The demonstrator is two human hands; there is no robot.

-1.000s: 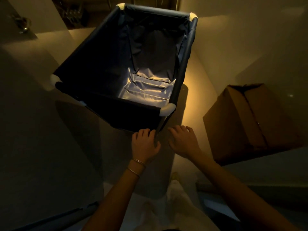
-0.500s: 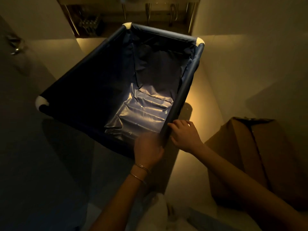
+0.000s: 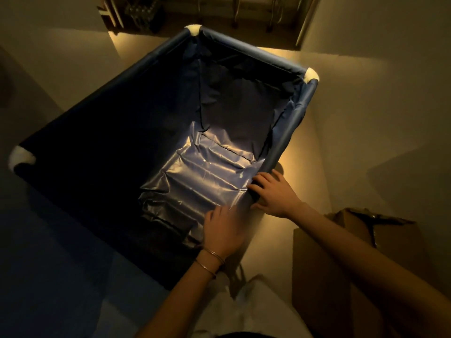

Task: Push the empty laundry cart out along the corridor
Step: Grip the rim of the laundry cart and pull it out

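Observation:
The laundry cart (image 3: pixel 290 128) is a dark blue fabric bin on a tube frame with white corner caps, seen from above and empty inside. It fills the middle of the head view, turned at an angle. My right hand (image 3: pixel 274 193) is wrapped around the cart's right rail close to the near corner. My left hand (image 3: pixel 223 231), with two thin bracelets on the wrist, lies over the near corner of the rim; its fingers are blurred and its grip is hidden in shadow.
A brown cardboard box (image 3: pixel 341 259) stands on the floor to the right, close to my right forearm. Pale walls (image 3: pixel 380 98) rise on both sides. At the far end a dim opening (image 3: pixel 219 13) shows metal legs and a rack.
The cart has come closer and now fills more of the view. My right hand has closed over the right rail, and my left hand has slid onto the near corner.

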